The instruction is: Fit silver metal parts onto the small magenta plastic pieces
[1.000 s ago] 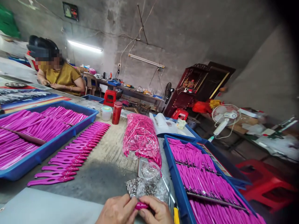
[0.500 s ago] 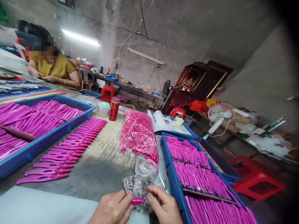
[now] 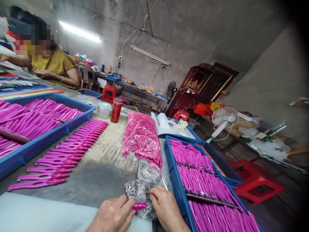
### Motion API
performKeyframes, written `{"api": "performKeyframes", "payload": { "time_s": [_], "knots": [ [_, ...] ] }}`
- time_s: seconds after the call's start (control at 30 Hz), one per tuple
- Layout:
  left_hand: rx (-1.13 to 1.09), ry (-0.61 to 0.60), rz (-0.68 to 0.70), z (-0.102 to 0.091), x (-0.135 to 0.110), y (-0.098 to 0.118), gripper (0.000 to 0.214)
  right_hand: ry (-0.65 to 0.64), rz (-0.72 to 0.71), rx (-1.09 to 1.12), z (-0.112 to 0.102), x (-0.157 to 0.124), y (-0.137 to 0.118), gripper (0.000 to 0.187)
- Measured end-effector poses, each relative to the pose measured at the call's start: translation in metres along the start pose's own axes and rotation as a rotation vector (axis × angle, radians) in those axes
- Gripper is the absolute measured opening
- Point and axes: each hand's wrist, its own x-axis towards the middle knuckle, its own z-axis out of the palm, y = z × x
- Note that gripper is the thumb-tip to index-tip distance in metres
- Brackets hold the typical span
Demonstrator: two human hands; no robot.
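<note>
My left hand (image 3: 113, 215) is at the bottom of the view, pinching a small magenta plastic piece (image 3: 139, 206) whose pointed tip sticks out to the right. My right hand (image 3: 165, 208) is beside it, its fingertips pressed down into a clear plastic bag of small silvery metal parts (image 3: 138, 192). What those fingers hold, if anything, is hidden. Both hands hover over the grey tabletop (image 3: 101, 180), close to a blue tray of magenta pieces (image 3: 180, 190) on the right.
A row of several magenta pieces (image 3: 65, 154) lies on the table at left, beside another blue tray (image 3: 48, 138) full of them. A bag of magenta parts (image 3: 141, 137), a red cup (image 3: 116, 110) and a white tub (image 3: 105, 110) stand further back. Another person (image 3: 51, 66) sits far left.
My right hand let go of the magenta piece and moved up into the bag of metal parts. The left hand keeps the piece. The view has drifted right.
</note>
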Motion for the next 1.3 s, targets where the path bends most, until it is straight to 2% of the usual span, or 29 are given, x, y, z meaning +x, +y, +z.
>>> {"api": "performKeyframes", "payload": {
  "time_s": [0.23,0.67,1.07,1.3],
  "knots": [
    [-0.004,0.051,0.006,-0.003,0.005,0.002,0.023,-0.141,0.022,-0.236,0.000,0.007,-0.006,0.025],
    [-0.018,0.043,-0.003,-0.004,0.006,0.001,0.024,-0.168,0.026,-0.321,0.002,0.016,-0.019,0.027],
    [0.004,0.017,-0.041,0.001,0.000,0.002,0.022,-0.067,0.025,-0.189,0.002,0.007,-0.008,0.026],
    [-0.004,-0.002,-0.048,0.000,0.000,0.002,0.018,0.012,-0.010,0.080,0.003,0.001,-0.001,0.025]
  ]
}}
